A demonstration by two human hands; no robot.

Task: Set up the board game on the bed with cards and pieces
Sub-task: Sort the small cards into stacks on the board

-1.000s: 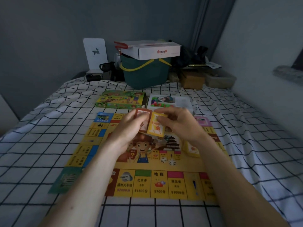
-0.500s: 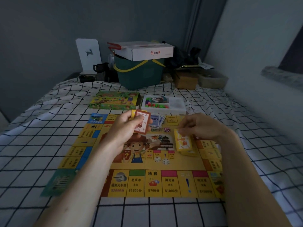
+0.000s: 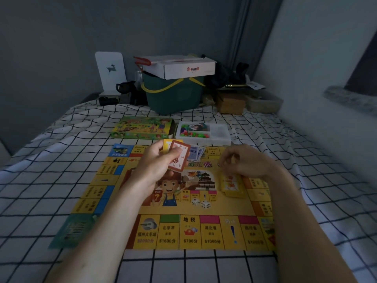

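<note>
meanwhile left fingers (image 3: 177, 158) clamp the cards (image 3: 179, 155); right fingers (image 3: 226, 160), curled, hover above yellow stack (image 3: 231, 183).

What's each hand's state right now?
Left hand: closed on the brown-backed cards.
Right hand: fingers pinched above the yellow card stack; contents cannot be told.

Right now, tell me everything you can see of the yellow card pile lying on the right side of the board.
The yellow card pile is a small, loosely squared stack of glossy cards with orange-red print on the top face, too blurred to read. It lies flat on the yellow game board, right of the cartoon boy picture. The right hand hovers just behind it; whether it touches cannot be told. Two white dice sit apart to its lower left.
</note>
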